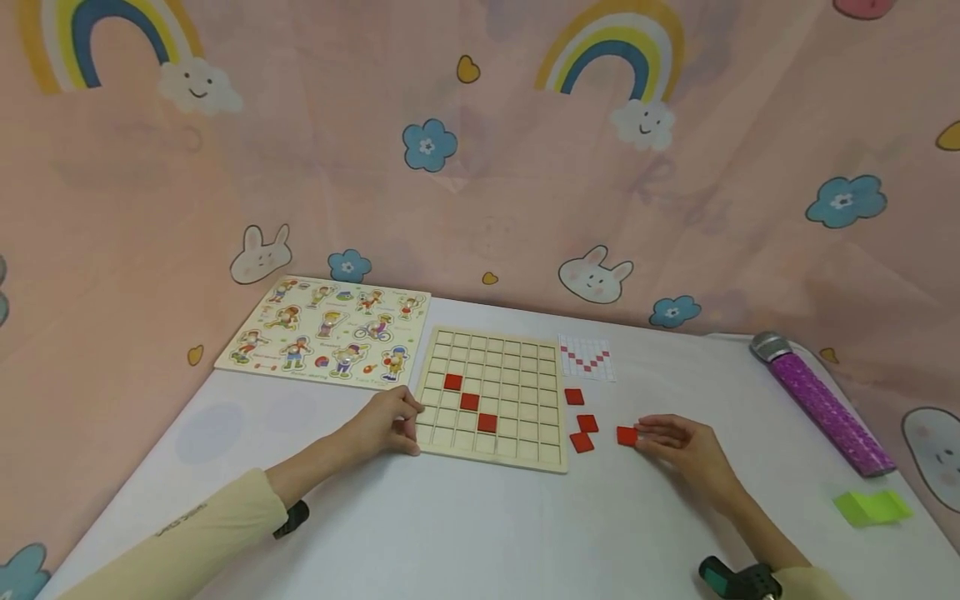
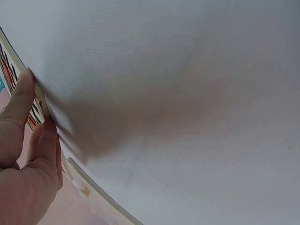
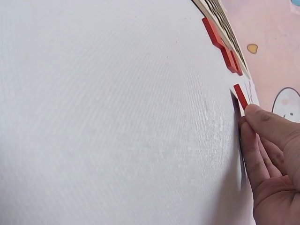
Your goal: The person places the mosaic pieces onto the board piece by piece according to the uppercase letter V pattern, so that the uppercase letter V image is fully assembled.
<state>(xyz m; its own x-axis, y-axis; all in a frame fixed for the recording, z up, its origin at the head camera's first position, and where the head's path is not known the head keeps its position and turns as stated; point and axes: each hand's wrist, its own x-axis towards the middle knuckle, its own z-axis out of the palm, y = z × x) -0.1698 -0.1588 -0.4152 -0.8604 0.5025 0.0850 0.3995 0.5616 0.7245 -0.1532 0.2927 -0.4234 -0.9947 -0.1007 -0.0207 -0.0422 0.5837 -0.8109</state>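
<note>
Red tile (image 1: 626,436) is off to the right of the grid board (image 1: 506,400), loose tiles (image 1: 587,423) in between
Right hand (image 1: 690,458) has it pinched, so that's the near one; left hand (image 1: 381,422) grips the board's left edge, on the far side.

White worktop (image 1: 480,533): grid board (image 1: 517,379); left of it, picture board (image 1: 311,343); right, loose red tiles (image 1: 587,423), pattern card (image 1: 587,358), microphone (image 1: 832,412) (purple, glittery), green paper (image 1: 870,508).
</note>
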